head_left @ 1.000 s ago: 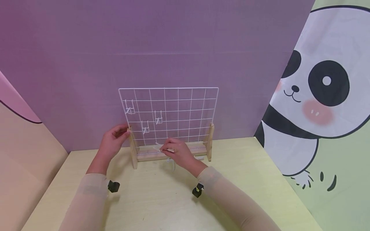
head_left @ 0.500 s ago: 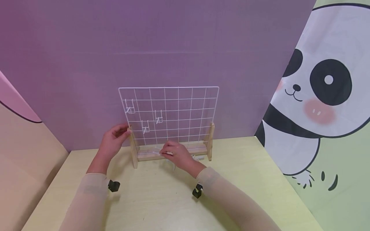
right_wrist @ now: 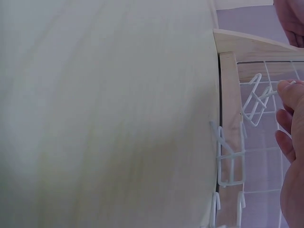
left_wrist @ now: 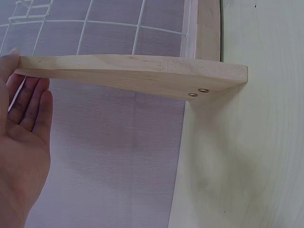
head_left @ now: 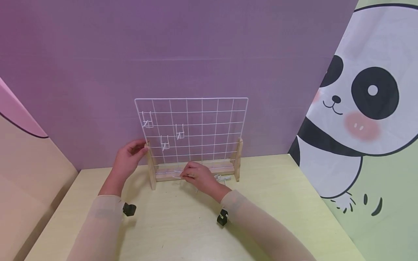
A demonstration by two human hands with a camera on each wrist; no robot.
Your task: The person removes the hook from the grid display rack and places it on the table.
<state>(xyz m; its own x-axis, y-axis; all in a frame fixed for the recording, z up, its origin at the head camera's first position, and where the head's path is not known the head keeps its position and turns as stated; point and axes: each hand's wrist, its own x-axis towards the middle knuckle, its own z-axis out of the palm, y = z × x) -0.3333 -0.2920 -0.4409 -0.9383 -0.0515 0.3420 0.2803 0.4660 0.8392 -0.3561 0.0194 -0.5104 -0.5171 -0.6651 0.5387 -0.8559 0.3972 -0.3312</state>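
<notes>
A white wire grid panel (head_left: pixel 209 130) stands upright in a wooden stand, with three white wire hooks hung on its left half, one being the upper-left hook (head_left: pixel 147 124). My left hand (head_left: pixel 127 159) grips the top of the stand's left wooden post (left_wrist: pixel 123 66), thumb on one side and fingers on the other. Low in front of the grid, my right hand (head_left: pixel 200 177) pinches a white wire hook (right_wrist: pixel 256 100) by its prong between thumb and fingertips. In the right wrist view its two bent arms point away from the fingers, overlapping the grid's lower wires.
More white wire hooks (head_left: pixel 223 178) are at the stand's base bar (right_wrist: pixel 231 85), right of my right hand. The stand's right post (head_left: pixel 239 159) rises beyond them. A pale wooden table (head_left: pixel 183 224) lies below, with a purple backdrop (head_left: pixel 196 50) behind the grid.
My right hand has moved slightly down with the hook, from in front of the lower grid wires to near the base bar. The left hand keeps its place on the post.
</notes>
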